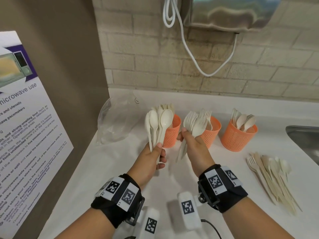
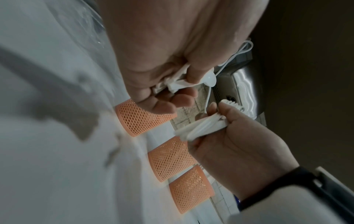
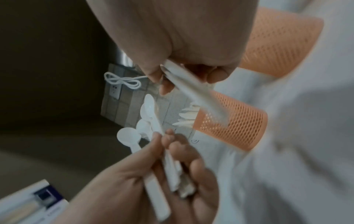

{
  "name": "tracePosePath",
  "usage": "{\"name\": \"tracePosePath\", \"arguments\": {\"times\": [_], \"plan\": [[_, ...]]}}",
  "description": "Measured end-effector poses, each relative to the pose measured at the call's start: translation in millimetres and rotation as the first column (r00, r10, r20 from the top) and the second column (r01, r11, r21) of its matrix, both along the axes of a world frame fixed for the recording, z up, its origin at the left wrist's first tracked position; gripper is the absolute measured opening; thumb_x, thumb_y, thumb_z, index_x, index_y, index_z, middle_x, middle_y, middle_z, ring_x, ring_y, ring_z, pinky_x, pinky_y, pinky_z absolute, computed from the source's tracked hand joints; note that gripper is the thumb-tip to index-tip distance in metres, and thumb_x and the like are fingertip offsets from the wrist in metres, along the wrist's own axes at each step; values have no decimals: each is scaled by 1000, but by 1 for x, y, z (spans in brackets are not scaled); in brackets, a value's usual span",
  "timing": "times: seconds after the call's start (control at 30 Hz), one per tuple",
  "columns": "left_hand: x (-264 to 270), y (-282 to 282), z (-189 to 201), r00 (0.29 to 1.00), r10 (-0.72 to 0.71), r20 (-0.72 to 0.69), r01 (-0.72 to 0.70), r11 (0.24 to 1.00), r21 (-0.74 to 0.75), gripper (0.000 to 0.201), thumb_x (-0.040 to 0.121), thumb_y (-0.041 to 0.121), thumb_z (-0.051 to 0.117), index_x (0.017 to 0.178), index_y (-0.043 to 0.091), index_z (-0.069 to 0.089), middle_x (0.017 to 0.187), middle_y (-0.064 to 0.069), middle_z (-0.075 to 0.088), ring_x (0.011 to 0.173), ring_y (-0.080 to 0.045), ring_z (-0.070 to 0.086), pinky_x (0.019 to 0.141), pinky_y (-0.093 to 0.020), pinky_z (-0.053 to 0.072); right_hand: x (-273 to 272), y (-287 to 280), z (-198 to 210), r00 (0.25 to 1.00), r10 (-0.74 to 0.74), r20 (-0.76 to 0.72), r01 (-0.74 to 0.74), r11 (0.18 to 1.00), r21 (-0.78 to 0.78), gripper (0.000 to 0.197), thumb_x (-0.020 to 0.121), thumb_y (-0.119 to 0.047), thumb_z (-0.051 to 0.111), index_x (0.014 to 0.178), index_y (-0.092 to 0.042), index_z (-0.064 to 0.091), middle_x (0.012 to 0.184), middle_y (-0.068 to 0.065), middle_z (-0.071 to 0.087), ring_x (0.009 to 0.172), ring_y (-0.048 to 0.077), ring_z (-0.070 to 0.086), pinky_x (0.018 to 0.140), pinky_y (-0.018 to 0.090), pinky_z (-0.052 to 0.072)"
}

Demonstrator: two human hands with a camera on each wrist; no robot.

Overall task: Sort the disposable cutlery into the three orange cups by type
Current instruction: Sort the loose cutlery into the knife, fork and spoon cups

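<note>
Above the white counter (image 1: 103, 163), left hand (image 1: 151, 157) grips a spoon bunch (image 1: 158, 125); right hand (image 1: 193, 145) clutches forks (image 1: 196, 121). Three orange mesh cups (image 1: 236, 137) stand at twelve o'clock; loose cutlery (image 1: 269, 171) lies at three o'clock.

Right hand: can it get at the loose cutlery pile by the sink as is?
Probably not to grasp: the right hand already grips a bunch of forks. The path to the loose pile on the counter looks unobstructed, though.

The three mesh cups (image 1: 239, 138) were orange with a honeycomb pattern; the spoons (image 1: 159, 123) and forks (image 1: 196, 121) were cream-white, the wristbands (image 1: 119, 197) black with black-and-white square markers.
</note>
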State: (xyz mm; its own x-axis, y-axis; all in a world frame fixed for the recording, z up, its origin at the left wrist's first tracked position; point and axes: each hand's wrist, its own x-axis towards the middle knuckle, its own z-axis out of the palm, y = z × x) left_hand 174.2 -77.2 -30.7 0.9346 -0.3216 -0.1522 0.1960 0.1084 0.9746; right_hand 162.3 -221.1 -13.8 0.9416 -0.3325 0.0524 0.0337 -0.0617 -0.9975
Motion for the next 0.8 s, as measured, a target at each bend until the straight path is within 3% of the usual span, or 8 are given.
{"name": "tracePosePath", "arguments": {"times": [0.1,0.23,0.27,0.33,0.43,0.57,0.67,0.8], "plan": [[2,-3,0,1000,-2,-9,2,1000,2,16,102,24,39,101,16,53,77,1,52,65,-11,51,66,-26,48,1,-15,5,999,-39,28,42,991,-124,35,97,-35,45,68,-16,51,58,-8,44,57,10,41,62,28,33],[3,-8,-1,1000,-16,-23,15,1000,-9,17,102,24,39,102,15,53,77,0,52,65,-11,51,66,-27,48,3,-42,25,979,-111,171,130,985,-109,32,99,-28,49,72,-16,60,66,25,55,57,26,51,53,35,41],[3,-10,-2,1000,-19,-24,19,1000,-9,17,102,24,39,103,14,53,77,0,52,66,-11,51,66,-27,48,3,-50,34,964,-134,231,164,980,-114,29,98,-26,51,72,-19,63,66,18,62,59,26,57,55,36,47],[2,-13,-2,999,-23,-28,23,1000,-7,17,102,25,39,104,14,53,78,0,51,65,-11,51,67,-27,48,4,-71,51,916,-208,343,256,961,-101,21,97,-18,54,78,-21,62,65,-8,66,62,10,64,63,31,56],[0,-19,-4,999,-22,-33,22,1000,0,17,102,25,39,101,16,52,78,0,52,65,-10,52,67,-26,48,10,-106,65,844,-327,425,415,901,-130,11,93,-16,61,82,-19,63,70,-14,66,67,3,65,70,28,59],[-3,-32,-3,999,-21,-32,22,1000,15,17,102,26,39,102,17,52,78,1,52,65,-9,52,67,-25,48,29,-140,57,900,-361,244,433,801,-413,17,91,-23,63,86,-7,67,78,12,69,61,7,68,64,25,57],[-6,-44,-1,999,-6,-46,6,1000,9,17,102,26,39,98,18,54,77,1,51,64,-9,52,66,-24,48,46,-149,44,936,-349,51,304,725,-618,34,90,-30,62,81,2,71,74,18,71,75,27,70,74,33,53],[-10,-61,2,998,12,-54,-12,1000,2,19,102,25,40,104,14,55,76,1,51,63,-9,51,64,-23,47,64,-155,27,950,-264,-164,82,723,-686,36,86,-34,66,87,3,68,84,18,72,83,32,68,81,37,52]]}}
